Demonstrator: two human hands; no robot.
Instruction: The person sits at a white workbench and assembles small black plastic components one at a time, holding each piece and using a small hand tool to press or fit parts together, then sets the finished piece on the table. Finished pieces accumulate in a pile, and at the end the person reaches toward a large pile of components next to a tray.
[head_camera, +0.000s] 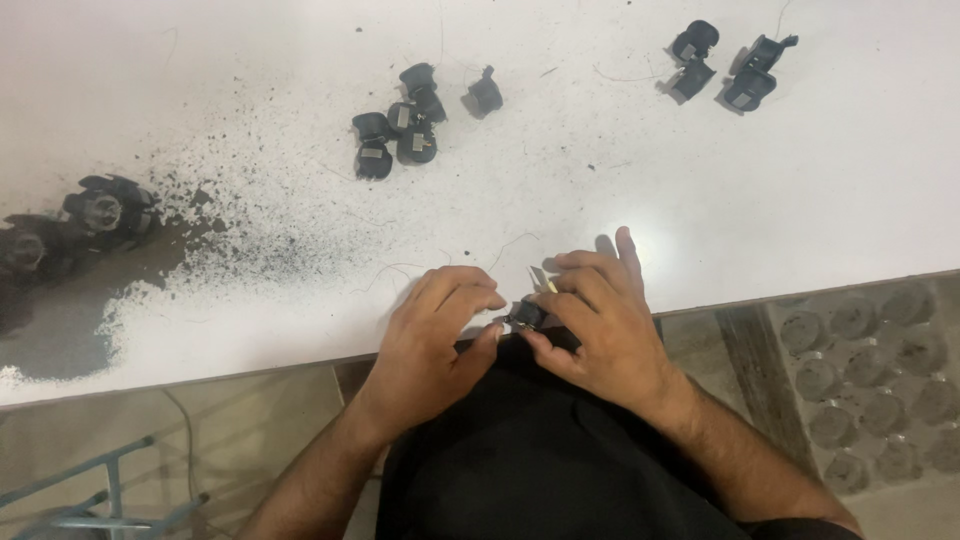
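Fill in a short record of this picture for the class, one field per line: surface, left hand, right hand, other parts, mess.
surface: white table, the hands at its near edge
left hand: left hand pinches a small black part with thumb and fingers
right hand: right hand holds the same part, with a thin metal blade at its fingertips
other parts: cluster of black parts at centre back, a pair of black parts at right back
mess: dark powder spread on the left
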